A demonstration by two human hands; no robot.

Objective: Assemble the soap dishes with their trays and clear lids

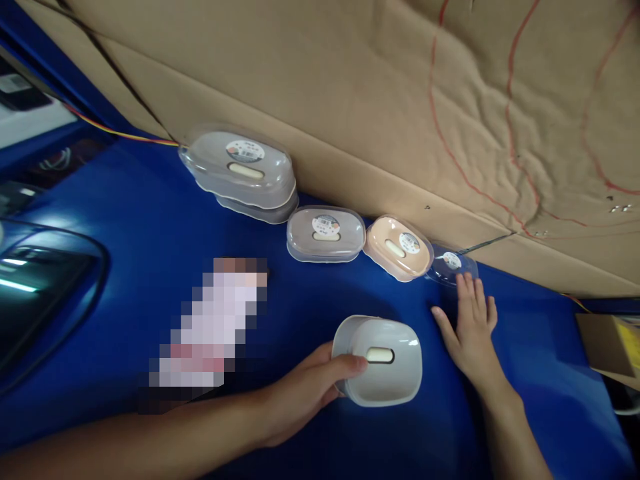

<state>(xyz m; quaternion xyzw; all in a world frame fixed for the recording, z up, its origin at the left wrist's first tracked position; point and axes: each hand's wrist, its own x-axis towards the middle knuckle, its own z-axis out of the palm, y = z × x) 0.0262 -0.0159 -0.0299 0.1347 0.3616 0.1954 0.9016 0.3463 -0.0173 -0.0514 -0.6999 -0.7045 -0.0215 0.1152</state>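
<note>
Five right fingers (467,307) splay at lid (453,261); left fingers (347,365) grip container (400,380).

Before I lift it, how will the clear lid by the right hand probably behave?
The clear lid is probably light, as it looks thin. It may slide easily, being glossy. Its low, flat lie makes rolling unlikely.

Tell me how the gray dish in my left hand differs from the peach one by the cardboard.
The gray dish is gripped in your left hand, while the peach dish rests on the blue table. The gray dish shows no label; the peach dish shows a round one. In color, one is pale gray and the other peach. Both have rounded corners and a pale oblong insert.
</note>
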